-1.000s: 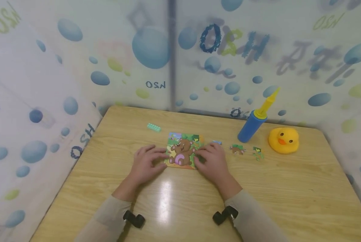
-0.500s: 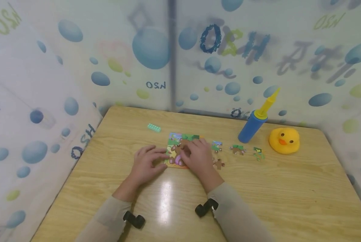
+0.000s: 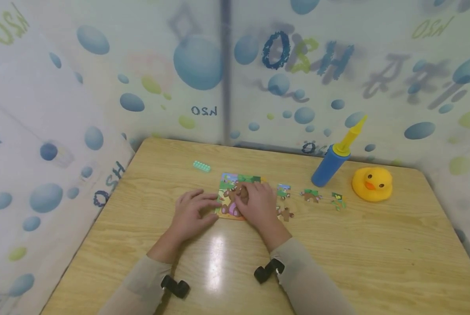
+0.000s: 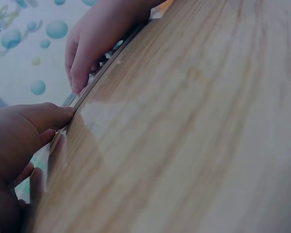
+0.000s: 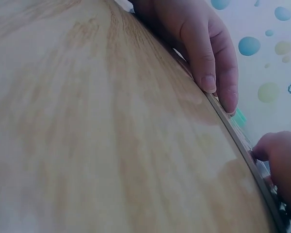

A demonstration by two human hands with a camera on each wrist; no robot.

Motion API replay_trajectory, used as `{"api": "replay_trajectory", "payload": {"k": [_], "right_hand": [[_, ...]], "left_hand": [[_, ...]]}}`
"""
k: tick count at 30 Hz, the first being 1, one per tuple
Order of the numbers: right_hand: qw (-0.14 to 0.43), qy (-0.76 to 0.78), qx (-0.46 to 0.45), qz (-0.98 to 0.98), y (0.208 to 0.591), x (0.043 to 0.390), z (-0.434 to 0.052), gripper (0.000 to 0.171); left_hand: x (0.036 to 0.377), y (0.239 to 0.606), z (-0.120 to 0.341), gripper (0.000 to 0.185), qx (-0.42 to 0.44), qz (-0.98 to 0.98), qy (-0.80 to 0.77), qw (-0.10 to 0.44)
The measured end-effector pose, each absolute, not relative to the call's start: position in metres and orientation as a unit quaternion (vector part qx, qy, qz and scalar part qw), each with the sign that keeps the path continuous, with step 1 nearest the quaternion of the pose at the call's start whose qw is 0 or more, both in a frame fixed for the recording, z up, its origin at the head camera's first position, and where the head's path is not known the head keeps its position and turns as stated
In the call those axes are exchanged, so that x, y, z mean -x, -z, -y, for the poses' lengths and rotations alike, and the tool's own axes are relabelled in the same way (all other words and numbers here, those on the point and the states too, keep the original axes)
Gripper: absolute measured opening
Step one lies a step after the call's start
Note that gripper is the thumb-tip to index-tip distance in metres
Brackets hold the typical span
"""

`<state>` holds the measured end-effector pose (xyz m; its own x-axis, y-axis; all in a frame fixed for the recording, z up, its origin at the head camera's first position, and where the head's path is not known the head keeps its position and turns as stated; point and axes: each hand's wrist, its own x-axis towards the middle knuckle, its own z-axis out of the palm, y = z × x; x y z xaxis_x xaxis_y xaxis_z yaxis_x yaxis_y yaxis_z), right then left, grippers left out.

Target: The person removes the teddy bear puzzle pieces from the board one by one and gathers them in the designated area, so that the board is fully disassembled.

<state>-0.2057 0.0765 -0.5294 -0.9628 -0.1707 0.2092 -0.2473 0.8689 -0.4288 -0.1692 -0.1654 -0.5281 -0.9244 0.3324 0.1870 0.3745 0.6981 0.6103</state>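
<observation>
A square bear picture puzzle (image 3: 228,180) lies flat on the wooden table. My left hand (image 3: 194,212) rests at its left edge, fingers relaxed and spread, with fingertips right at the border. Over the puzzle's right half is my right hand (image 3: 259,202), its thumb and fingertips bent down onto the bear's head and body. I cannot tell whether they pinch a piece there. In the left wrist view the right hand (image 4: 94,46) points its fingers down at the puzzle's thin edge. Two loose puzzle pieces, one blue and green (image 3: 284,190) and one brown (image 3: 285,213), lie just right of this hand.
Farther right lie a brown and green piece (image 3: 311,195) and a green frog piece (image 3: 338,200). A blue pump with a yellow nozzle (image 3: 330,166) and a yellow rubber duck (image 3: 372,184) stand behind them. A mint toy brick (image 3: 201,166) lies back left. Patterned walls border the table (image 3: 357,249).
My right hand has moved left from the puzzle's right edge onto its picture, uncovering the blue-green and brown loose pieces. Over the last half second it stays put. The left hand has not moved.
</observation>
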Motion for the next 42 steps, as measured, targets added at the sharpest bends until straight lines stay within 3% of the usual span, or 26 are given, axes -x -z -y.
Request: {"api": "replay_trajectory", "payload": {"k": [8, 18, 30, 42], "right_hand": [[0.045, -0.266, -0.084, 0.959, 0.5267, 0.206, -0.0761, 0.063], [0.023, -0.299, -0.07, 0.952, 0.5271, 0.2078, -0.0777, 0.055], [0.028, -0.308, -0.076, 0.948, 0.525, 0.2067, -0.0772, 0.057], [0.077, -0.266, -0.125, 0.953, 0.5249, 0.202, -0.0835, 0.057]], "left_hand": [[0.1696, 0.5292, 0.1656, 0.03, 0.192, 0.921, 0.337, 0.033], [0.1686, 0.5301, 0.165, 0.032, 0.197, 0.916, 0.347, 0.044], [0.1679, 0.5293, 0.1656, 0.03, 0.19, 0.92, 0.343, 0.032], [0.1683, 0.5277, 0.1636, 0.033, 0.193, 0.92, 0.339, 0.037]]}}
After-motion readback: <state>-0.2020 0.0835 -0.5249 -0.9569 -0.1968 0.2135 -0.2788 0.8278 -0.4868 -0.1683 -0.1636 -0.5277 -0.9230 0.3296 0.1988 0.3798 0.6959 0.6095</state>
